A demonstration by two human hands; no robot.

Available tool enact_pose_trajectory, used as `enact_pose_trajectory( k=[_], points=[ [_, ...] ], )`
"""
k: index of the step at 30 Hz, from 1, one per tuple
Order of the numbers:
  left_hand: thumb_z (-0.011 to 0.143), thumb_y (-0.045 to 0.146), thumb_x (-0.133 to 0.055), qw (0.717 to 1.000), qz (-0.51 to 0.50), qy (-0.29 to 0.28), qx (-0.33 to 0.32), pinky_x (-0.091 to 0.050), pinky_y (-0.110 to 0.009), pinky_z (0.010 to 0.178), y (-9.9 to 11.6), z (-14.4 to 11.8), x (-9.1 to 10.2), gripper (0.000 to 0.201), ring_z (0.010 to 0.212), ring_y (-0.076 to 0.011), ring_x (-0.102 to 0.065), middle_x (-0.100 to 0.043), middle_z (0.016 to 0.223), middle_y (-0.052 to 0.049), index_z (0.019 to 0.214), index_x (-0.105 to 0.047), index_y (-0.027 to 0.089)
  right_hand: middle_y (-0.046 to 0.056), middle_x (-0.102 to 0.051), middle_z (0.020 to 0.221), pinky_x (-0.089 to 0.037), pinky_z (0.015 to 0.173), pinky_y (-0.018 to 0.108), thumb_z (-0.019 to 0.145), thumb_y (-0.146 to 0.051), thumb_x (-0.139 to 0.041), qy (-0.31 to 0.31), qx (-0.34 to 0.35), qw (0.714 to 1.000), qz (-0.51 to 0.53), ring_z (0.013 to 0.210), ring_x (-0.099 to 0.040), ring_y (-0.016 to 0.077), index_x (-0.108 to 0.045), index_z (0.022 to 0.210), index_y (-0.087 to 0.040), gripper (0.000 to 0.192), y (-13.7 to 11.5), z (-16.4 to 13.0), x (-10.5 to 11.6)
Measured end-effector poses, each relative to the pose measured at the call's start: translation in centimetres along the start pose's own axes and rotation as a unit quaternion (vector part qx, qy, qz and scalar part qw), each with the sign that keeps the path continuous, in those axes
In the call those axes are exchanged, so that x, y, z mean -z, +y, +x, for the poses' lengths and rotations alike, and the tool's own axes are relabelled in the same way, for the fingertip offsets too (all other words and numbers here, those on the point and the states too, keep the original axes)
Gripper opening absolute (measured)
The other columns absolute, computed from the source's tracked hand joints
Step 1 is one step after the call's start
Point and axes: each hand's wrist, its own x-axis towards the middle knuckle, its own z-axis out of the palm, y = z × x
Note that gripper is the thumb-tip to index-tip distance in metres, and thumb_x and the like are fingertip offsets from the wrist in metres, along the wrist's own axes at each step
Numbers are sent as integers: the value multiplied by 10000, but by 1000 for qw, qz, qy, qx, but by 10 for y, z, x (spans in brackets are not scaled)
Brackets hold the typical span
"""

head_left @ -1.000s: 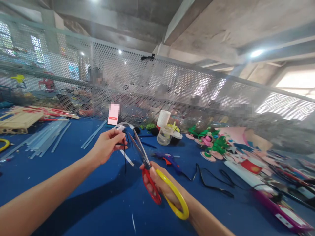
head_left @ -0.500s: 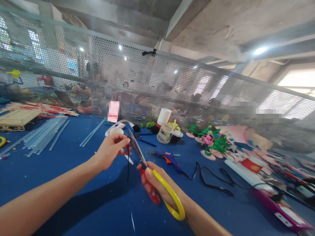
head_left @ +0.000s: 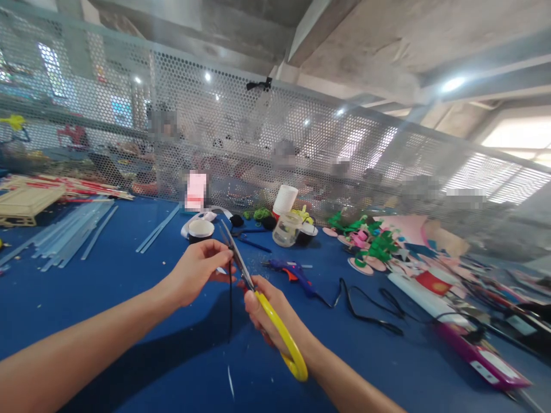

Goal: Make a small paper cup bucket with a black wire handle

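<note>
My left hand [head_left: 200, 272] pinches a thin black cord [head_left: 230, 310] between thumb and fingers, and its free end hangs straight down. In my right hand [head_left: 275, 315] is a pair of scissors [head_left: 286, 341] with one yellow handle and one red, the red mostly hidden by the fingers. The blades point up and away, right beside my left fingertips at the top of the cord. Whether they touch the cord I cannot tell. Just beyond my left hand sits a round black container with a white rim [head_left: 201, 229], with pale ribbon around it.
A blue glue gun [head_left: 301, 278] lies right of centre, its black cable trailing right. Clear glue sticks [head_left: 75, 232] lie left. A clear cup [head_left: 286, 230], stacked white cups [head_left: 285, 199] and green leafy decorations [head_left: 383, 244] stand before a perforated metal screen [head_left: 241, 115]; people are behind it.
The scissors have turned and their blades have come closer together, against my left fingertips. My left hand has shifted slightly right and down with the cord.
</note>
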Motion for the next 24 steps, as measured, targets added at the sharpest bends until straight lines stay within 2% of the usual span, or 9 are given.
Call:
enact_pose_trajectory(
  k=[4,8,11,13,15,17,19,21,24],
  points=[
    [626,253,-606,1000,-1,3,5,-491,-253,543,0,0,-1,172,546,-90,-530,-553,567,28,604,-480,138,-85,-320,462,-224,351,176,646,-621,-489,21,3,1000,-5,370,-289,42,-485,888,-161,520,3,1,-2],
    [628,264,-610,1000,1,-2,3,-492,-261,552,-1,0,1,184,552,-88,-523,-542,566,30,601,-480,137,-73,-349,478,-213,364,182,670,-595,-484,48,-7,999,-6,374,-277,39,-500,843,-157,472,4,0,-3],
    [638,263,-608,1000,5,-4,-8,-490,-256,554,-2,2,3,176,541,-78,-514,-531,559,37,612,-487,138,-65,-367,482,-230,379,196,673,-570,-495,53,-27,998,-27,381,-298,55,-509,860,-165,446,2,-1,3],
    [645,262,-606,1000,12,-10,-13,-480,-243,538,0,3,5,166,527,-75,-515,-531,555,38,623,-495,140,-51,-407,509,-281,416,210,667,-527,-527,64,-44,994,-78,418,-358,80,-511,909,-172,430,0,-1,12],
    [644,260,-607,999,21,-22,-13,-462,-227,505,4,2,5,164,510,-76,-518,-537,551,33,621,-497,140,-13,-484,601,-340,493,232,667,-443,-561,94,-59,977,-184,511,-442,114,-515,974,-179,408,-1,-2,23],
    [639,257,-610,999,31,-42,-10,-439,-216,474,10,0,4,168,490,-78,-516,-540,537,27,611,-494,139,29,-529,696,-362,561,257,668,-332,-571,99,-82,938,-321,606,-495,151,-529,1017,-177,384,0,-4,32],
    [635,258,-612,997,40,-68,-4,-425,-216,459,17,-3,2,172,465,-79,-511,-540,515,26,607,-489,142,75,-559,774,-369,602,276,676,-233,-537,65,-103,897,-425,684,-536,188,-533,1055,-165,386,0,-9,38],
    [631,262,-615,994,54,-90,6,-416,-219,454,21,-6,0,177,445,-81,-506,-539,495,27,600,-485,146,116,-585,837,-378,628,291,677,-191,-520,2,-119,868,-481,746,-564,222,-538,1071,-153,397,-2,-13,43],
    [632,265,-613,990,79,-117,18,-410,-216,452,22,-8,-1,175,434,-79,-496,-544,491,29,593,-485,153,131,-624,826,-392,648,313,681,-213,-549,-67,-109,851,-509,766,-581,251,-605,972,-150,304,-16,-16,49]
  ],
)
